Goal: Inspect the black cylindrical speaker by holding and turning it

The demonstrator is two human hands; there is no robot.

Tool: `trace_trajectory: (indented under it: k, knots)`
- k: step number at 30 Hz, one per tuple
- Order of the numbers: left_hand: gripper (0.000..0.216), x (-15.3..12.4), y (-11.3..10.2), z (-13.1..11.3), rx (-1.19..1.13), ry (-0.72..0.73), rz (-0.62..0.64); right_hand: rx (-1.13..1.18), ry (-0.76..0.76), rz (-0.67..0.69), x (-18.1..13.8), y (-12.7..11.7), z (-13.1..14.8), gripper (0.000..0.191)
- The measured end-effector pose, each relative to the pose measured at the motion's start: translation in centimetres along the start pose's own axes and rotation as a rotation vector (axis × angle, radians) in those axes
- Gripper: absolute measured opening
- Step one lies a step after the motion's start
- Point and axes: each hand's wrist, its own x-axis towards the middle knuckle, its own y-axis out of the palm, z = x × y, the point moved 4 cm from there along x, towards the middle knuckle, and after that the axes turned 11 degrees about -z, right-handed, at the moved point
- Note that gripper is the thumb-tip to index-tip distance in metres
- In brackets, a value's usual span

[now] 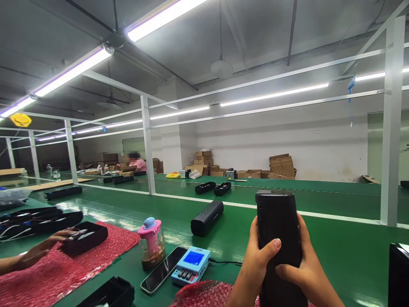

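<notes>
Above green bench, both hands clasp upright speaker.

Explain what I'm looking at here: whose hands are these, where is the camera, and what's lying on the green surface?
The single picture comes from a camera worn on a person's head, looking forward over a long green workbench. No machine is involved. The left hand and right hand are the wearer's own, together holding a black speaker-like case upright. On the bench lie a similar black speaker, a small blue tester box, a phone, a pink-lidded jar and red bubble wrap. At the left, a co-worker's hand touches another black case. Cardboard boxes are stacked by the far wall.
</notes>
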Motion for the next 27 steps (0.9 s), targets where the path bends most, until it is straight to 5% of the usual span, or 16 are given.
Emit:
trace_trajectory:
  k: [20,27]
  knots:
    - [0.109,0.5,-0.6,0.9,0.071,-0.005,-0.001,-0.021,0.023,0.016,0.9,-0.7,-0.9,0.108]
    - [0.096,0.2,0.1,0.5,0.108,0.094,0.02,-0.07,-0.025,-0.024,0.7,-0.8,-0.5,0.105]
